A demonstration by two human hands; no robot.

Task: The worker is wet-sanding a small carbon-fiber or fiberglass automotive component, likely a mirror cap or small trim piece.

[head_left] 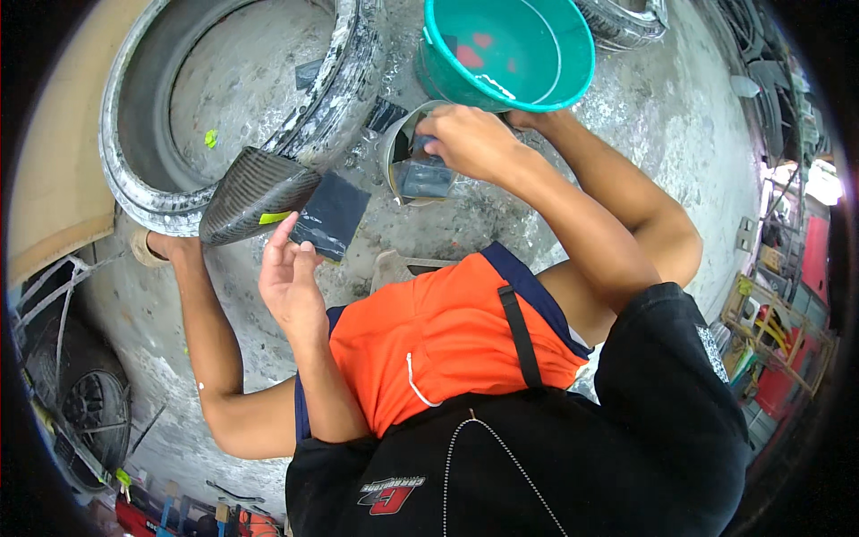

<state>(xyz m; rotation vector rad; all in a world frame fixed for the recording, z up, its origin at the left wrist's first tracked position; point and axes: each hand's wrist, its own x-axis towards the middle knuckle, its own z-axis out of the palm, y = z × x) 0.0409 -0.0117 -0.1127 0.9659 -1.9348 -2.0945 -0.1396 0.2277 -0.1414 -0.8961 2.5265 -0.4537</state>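
Note:
My right hand (474, 143) reaches over the rim of a small round container (388, 170), its fingers curled closed. What they pinch, if anything, is hidden. Inside the container lies a dark, wet-looking sheet (426, 179). My left hand (293, 282) is palm up, index finger and thumb apart, nothing visible in the palm. Its fingertips overlap the edge of a dark square sheet like sandpaper (331, 215); contact is unclear. Beside that sheet a pointed, carbon-weave part (255, 197) with a yellow-green tape strip leans against a large tyre (344, 98).
A teal bucket (510, 45) holding liquid stands beyond the container. Smaller dark pieces (309, 73) lie on the concrete floor (250, 63) within the tyre ring. Another tyre (626, 22) is at the far right. A wheel (94, 403) and metal frame stand at left, shelving (774, 331) at right.

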